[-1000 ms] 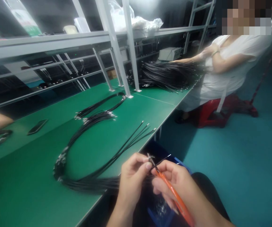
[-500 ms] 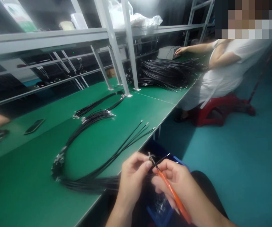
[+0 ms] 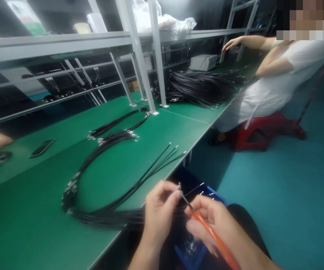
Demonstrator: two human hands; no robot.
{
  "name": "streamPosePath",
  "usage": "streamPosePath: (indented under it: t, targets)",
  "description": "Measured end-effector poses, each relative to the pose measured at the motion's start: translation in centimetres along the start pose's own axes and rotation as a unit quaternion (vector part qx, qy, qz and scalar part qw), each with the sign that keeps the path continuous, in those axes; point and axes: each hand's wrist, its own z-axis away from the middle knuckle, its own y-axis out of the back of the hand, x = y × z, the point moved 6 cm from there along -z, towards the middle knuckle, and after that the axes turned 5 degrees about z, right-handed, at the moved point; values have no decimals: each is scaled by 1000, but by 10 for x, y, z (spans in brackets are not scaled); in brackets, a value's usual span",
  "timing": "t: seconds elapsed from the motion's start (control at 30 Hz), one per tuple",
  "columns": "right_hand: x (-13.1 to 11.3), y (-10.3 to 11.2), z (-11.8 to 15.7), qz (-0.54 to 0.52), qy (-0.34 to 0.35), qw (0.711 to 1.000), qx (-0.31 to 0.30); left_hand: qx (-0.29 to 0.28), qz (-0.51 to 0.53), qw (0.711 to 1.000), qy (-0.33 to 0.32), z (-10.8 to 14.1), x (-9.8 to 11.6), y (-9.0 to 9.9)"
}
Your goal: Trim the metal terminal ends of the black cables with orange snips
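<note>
Centrally, low in view, an orange-handled tool [image 3: 215, 237] is clasped in the right hand [image 3: 211, 217]; its slim metal end meets the left hand [image 3: 159, 208], whose thumb and forefinger pinch together on something too small to identify. Below is a blue bin [image 3: 197, 258]; leftward, black cables [image 3: 70, 197] curve across a green table [image 3: 116, 168].
</note>
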Motion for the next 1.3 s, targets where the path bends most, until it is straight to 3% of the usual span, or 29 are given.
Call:
streamPosePath:
  t: [0.2,0.73,0.8,0.87,0.93,1.0,1.13,1.3]
  targets:
    - [-8,3,-2,-12,22,999,37,-20,-14,1000,-19,2,0,-3]
    - [0,4,0,22,3,1000,17,-8,-41,999,-28,1,2,-4]
    - [-2,10,2,47,36,996,59,0,-71,996,-48,2,6,-4]
    - [-8,20,5,47,95,985,139,6,-116,990,-74,3,12,-6]
    - [-17,29,9,17,168,960,222,7,-160,982,-99,5,16,-9]
    - [-26,32,11,-25,237,936,260,1,-192,975,-116,7,19,-12]
    - [-40,26,3,-86,296,919,245,-16,-216,969,-117,11,20,-17]
    - [-32,15,-13,-172,259,931,191,-20,-185,980,-76,12,16,-17]
